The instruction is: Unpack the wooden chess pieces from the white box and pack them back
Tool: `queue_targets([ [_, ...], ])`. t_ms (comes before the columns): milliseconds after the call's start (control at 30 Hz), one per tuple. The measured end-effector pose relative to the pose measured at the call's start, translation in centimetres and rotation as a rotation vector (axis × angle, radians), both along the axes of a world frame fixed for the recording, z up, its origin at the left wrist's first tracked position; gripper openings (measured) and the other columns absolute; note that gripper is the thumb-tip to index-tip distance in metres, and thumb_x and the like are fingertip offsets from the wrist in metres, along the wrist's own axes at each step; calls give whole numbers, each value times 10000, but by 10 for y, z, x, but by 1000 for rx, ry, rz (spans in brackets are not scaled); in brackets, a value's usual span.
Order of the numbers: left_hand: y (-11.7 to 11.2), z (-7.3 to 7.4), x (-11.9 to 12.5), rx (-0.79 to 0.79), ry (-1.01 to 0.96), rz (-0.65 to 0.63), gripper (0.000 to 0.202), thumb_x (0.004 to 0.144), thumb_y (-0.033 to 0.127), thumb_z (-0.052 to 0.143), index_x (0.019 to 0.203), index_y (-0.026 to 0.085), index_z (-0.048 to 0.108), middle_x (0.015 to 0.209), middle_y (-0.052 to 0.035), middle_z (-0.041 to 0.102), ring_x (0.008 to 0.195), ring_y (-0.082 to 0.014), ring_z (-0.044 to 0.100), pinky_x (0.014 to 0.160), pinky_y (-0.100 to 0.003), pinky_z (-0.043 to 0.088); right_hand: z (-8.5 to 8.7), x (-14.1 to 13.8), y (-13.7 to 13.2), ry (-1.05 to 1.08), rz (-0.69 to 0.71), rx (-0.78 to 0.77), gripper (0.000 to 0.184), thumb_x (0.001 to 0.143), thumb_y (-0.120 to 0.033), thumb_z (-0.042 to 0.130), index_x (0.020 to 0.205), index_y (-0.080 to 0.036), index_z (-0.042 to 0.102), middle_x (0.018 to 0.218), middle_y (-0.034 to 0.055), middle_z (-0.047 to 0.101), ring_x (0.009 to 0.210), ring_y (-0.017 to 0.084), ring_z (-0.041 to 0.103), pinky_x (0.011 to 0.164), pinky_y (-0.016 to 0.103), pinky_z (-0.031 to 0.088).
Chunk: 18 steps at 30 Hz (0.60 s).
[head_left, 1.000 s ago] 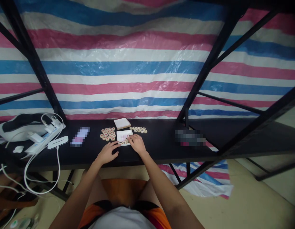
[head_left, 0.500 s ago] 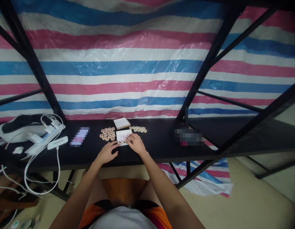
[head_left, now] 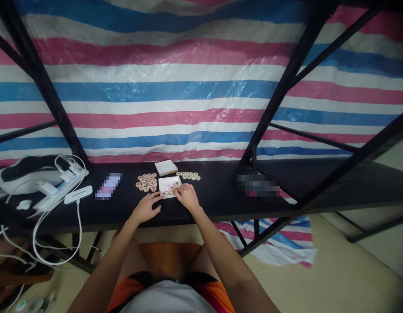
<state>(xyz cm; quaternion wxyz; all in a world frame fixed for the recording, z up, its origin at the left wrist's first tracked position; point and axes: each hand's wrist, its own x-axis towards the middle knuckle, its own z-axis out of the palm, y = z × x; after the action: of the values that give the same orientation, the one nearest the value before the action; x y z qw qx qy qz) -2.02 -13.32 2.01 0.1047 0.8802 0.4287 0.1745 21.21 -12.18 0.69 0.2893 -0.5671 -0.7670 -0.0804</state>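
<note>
A small white square board (head_left: 167, 184) lies on the black table (head_left: 217, 198), with a few round wooden pieces on it. My left hand (head_left: 145, 208) lies flat beside the board's near left corner, fingers stretched toward it. My right hand (head_left: 187, 196) rests on the board's right side, fingertips curled down onto the pieces there; whether it grips one is not visible. A cluster of round wooden pieces (head_left: 147, 182) sits left of the board and a smaller row of pieces (head_left: 188, 175) lies to its far right. A white square box (head_left: 166, 167) stands just behind the board.
At the table's left end are a white power strip with chargers and cables (head_left: 59, 184), a white flat device (head_left: 78, 194) and a grey bag (head_left: 27, 173). Black slanted metal frame bars (head_left: 279, 102) rise in front of a striped tarp (head_left: 188, 87).
My right hand has shifted slightly back along the board's right side. The left hand has stayed where it was.
</note>
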Motion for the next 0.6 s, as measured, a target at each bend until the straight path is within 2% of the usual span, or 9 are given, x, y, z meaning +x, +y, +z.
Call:
queue_targets([
  [167,1,-2,-1,8,-22,-7,440,849,314,495,1283,267,546,1398,-35,470,1198,-255,490,1060,-447,348,2,-3,-1,8,106,3,337,927,-390,448,1110,-202,659,1124,97,653,1076,221,523,886,337,376],
  [233,1,-3,-1,7,-25,-8,440,846,315,500,1282,270,547,1396,-31,472,1190,-250,492,1048,-437,361,1,-3,0,-7,136,-21,339,933,-407,436,1068,-212,678,1090,87,665,1053,214,531,890,340,377],
  [400,1,-4,-2,0,-19,-2,444,848,318,499,1288,273,540,1402,-28,464,1202,-250,484,1060,-439,346,-3,-3,2,-6,46,-29,357,940,-417,421,923,-205,707,967,86,680,977,214,524,856,338,376],
  [600,1,-4,-1,-7,-16,5,443,854,320,487,1292,270,534,1410,-33,457,1227,-258,474,1092,-470,296,-3,-2,2,34,39,-1,342,920,-429,464,836,-199,702,1021,88,647,1007,224,509,847,341,385],
])
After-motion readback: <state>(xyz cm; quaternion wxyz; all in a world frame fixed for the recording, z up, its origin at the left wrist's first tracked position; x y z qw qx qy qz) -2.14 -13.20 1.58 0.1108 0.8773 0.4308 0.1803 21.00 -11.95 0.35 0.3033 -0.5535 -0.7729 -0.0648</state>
